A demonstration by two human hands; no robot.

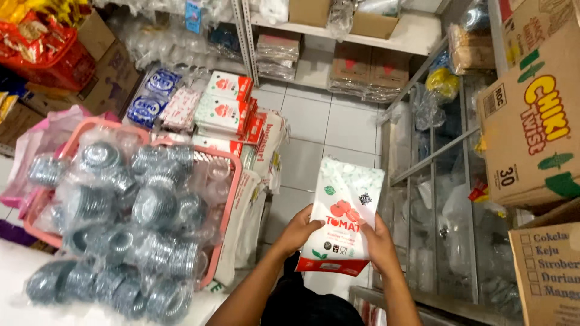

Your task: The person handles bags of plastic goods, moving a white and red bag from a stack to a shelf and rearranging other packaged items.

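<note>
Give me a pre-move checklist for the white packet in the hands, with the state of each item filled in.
1. Left hand on the white packet: ok, it grips the left edge.
2. Right hand on the packet: ok, it grips the lower right edge.
3. Packet upright, printed face toward the camera: ok.
4. Packet sealed and undamaged: cannot tell.
5. Tiled floor beyond the packet free of goods: ok.
6. Pink basket of bagged metal scourers clear of the arms: ok, it sits apart to the left.
</note>
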